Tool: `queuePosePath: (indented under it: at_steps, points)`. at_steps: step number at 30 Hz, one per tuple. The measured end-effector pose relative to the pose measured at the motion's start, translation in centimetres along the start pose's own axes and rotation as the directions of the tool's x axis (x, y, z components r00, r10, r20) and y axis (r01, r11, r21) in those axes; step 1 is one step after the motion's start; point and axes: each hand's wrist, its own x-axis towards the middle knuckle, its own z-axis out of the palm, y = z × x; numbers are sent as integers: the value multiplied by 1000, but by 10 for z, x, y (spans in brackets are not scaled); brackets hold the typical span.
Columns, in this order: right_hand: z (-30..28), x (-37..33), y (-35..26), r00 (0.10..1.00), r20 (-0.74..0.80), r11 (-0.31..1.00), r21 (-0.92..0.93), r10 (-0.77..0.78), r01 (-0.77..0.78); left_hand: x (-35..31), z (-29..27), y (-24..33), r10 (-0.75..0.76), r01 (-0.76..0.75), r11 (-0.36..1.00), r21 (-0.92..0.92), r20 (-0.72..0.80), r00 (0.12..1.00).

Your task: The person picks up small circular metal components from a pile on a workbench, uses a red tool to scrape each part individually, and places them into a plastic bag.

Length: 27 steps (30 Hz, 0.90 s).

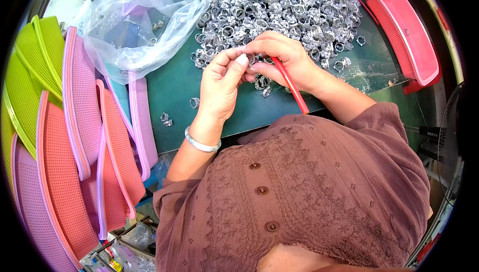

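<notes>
Both hands meet over the near edge of a heap of silver rings (pixel 279 10). Between the fingertips sits a small silver ring (pixel 251 60), partly covered by the fingers. My left hand (pixel 218 83), with a pale bangle on its wrist, is closed, pinching this ring between thumb and fingers. My right hand (pixel 292 60) is closed too. From its palm sticks out a slim red rod-like handle (pixel 293 88), pointing down toward my body; its other end is hidden in the hand. Right below the fingers lie a few more rings (pixel 262 83).
Loose rings (pixel 166 119) lie left on the green table (pixel 174 95). A clear plastic bag (pixel 144 27) stands at back left. Stacked green, purple and orange perforated baskets (pixel 62 172) crowd the left. A pink basket (pixel 404 32) is at far right, above a fan (pixel 447 137).
</notes>
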Motion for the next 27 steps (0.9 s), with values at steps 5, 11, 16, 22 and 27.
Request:
queuePosePath:
  at_steps: [5,11,16,22,27]
  points:
    - [-3,-6,1,985,48,983,78,164,-167,0,-5,-7,93,-94,996,11,45,995]
    - [-5,-4,5,999,27,998,63,31,-32,-2,-4,-9,193,-197,979,53,67,979]
    - [-4,-3,1,999,2,997,65,48,-48,-3,-1,-9,221,-225,973,58,59,973]
    - [-5,-4,1,999,1,998,42,42,-42,-3,1,-10,215,-218,973,83,41,976]
    - [-4,-5,2,999,-2,998,47,34,-34,-3,1,-10,217,-220,969,113,37,976]
